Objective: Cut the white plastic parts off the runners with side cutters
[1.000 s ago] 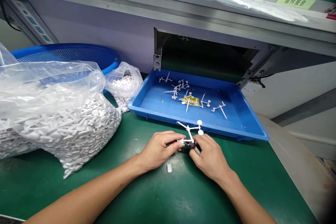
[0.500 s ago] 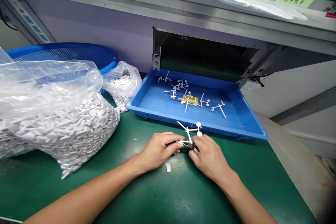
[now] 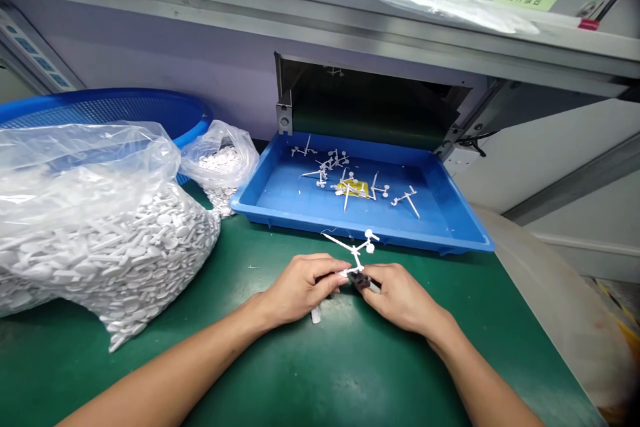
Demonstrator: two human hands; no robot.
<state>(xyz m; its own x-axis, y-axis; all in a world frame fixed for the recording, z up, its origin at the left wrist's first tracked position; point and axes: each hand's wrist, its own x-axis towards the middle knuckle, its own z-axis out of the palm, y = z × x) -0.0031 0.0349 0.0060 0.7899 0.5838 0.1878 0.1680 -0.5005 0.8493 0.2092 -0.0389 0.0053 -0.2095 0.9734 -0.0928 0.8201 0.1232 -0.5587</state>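
Note:
Between my hands is a branched white plastic sprue with small round discs at one end. My left hand is closed, pinching one end of the sprue between thumb and fingers. In my right hand is a pair of dark-jawed side cutters, their jaws against the lower branch near my left fingertips. Most of the cutters' handle is hidden in my palm. A small loose white plastic piece lies on the table just below my left hand.
A blue tray holds several white sprues and a yellow item, below a dark opening. To the left stand a large clear bag of white parts, a smaller bag and a blue basket. Beneath is a green table.
The sprue has tilted and turned slightly in my left hand. The cutters' dark jaws now show more clearly against its lower branch. The whole view has shifted a little.

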